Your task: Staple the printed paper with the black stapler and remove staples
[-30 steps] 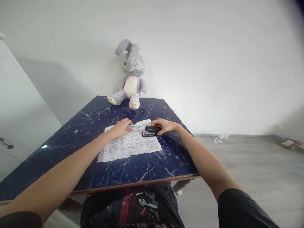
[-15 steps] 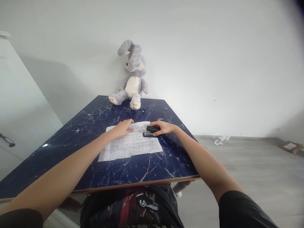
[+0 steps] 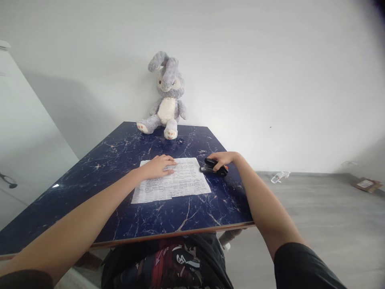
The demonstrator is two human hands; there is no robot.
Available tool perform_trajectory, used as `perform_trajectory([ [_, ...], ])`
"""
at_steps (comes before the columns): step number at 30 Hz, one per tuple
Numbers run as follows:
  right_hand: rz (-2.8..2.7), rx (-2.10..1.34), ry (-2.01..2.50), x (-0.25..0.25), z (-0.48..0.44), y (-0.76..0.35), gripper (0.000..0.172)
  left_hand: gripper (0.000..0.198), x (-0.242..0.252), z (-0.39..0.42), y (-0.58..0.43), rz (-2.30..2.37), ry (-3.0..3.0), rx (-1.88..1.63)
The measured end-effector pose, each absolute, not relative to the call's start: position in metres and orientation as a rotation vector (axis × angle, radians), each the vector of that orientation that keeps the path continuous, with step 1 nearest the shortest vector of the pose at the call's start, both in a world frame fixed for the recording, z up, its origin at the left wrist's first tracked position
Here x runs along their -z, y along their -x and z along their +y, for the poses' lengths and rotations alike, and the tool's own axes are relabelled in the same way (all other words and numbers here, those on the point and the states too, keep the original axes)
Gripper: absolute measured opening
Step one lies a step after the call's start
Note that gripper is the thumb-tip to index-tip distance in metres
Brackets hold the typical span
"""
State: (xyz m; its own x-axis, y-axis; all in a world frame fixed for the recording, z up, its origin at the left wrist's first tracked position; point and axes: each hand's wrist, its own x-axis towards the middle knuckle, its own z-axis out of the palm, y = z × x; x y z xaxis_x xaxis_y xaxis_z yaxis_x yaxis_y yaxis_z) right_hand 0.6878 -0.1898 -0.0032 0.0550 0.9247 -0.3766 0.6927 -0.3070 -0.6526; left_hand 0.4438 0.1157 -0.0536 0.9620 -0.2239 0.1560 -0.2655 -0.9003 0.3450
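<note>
Basically, head view: left hand [image 3: 159,166] lies palm down with fingers loosely spread on the far left part of the printed paper [image 3: 192,178]. Rows of dense text cover the sheet (too small to read). Right hand [image 3: 221,159] grips a black stapler [image 3: 207,170], thumb and fingers wrapped round it, front end at the paper's right edge; can't tell if it touches the sheet. Paper sits mid-table on the blue marbled table [image 3: 180,222]. Plush rabbit [image 3: 167,110] sits at the far end. Floor, far right: a cardboard box [image 3: 373,186] with a white label [image 3: 365,183] (unreadable).
</note>
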Motion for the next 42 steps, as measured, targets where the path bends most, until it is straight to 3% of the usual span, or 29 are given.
perform_trajectory([
  [8,-1.36,-0.918,2.268,0.002,-0.229,-0.72,0.025,0.049,0.057,0.116,-0.446,-0.386,-2.759,-0.133],
  [14,-1.49,-0.69,2.043,-0.01,-0.207,-0.693,0.024,0.049,0.06,0.11,-0.447,-0.422,-2.754,-0.093],
  [20,-1.808,-0.524,1.891,-0.004,-0.148,-0.629,0.02,0.07,0.065,0.104,-0.447,-0.303,-2.629,-0.154],
  [22,-1.888,-0.582,1.817,0.001,-0.135,-0.614,0.021,0.061,0.067,0.107,-0.449,-0.287,-2.591,-0.171],
  [24,-1.927,-0.662,1.74,0.007,-0.13,-0.609,0.024,0.049,0.068,0.112,-0.452,-0.224,-2.556,-0.252],
  [27,-1.835,-0.705,1.737,0.018,-0.131,-0.62,0.038,0.049,0.069,0.122,-0.457,-0.056,-2.497,-0.537],
  [29,-1.617,-0.443,1.889,0.03,-0.13,-0.632,0.045,0.046,0.068,0.128,-0.459,0.027,-2.437,-0.708],
  [32,-1.339,0.137,2.087,0.052,-0.118,-0.639,0.038,0.041,0.068,0.133,-0.46,0.082,-2.367,-0.82],
  [34,-1.391,0.276,2.16,0.065,-0.106,-0.635,0.038,0.039,0.068,0.133,-0.459,0.091,-2.352,-0.821],
  [42,-1.701,0.183,2.451,0.086,-0.093,-0.626,0.063,0.038,0.072,0.134,-0.462,0.065,-2.373,-0.831],
])
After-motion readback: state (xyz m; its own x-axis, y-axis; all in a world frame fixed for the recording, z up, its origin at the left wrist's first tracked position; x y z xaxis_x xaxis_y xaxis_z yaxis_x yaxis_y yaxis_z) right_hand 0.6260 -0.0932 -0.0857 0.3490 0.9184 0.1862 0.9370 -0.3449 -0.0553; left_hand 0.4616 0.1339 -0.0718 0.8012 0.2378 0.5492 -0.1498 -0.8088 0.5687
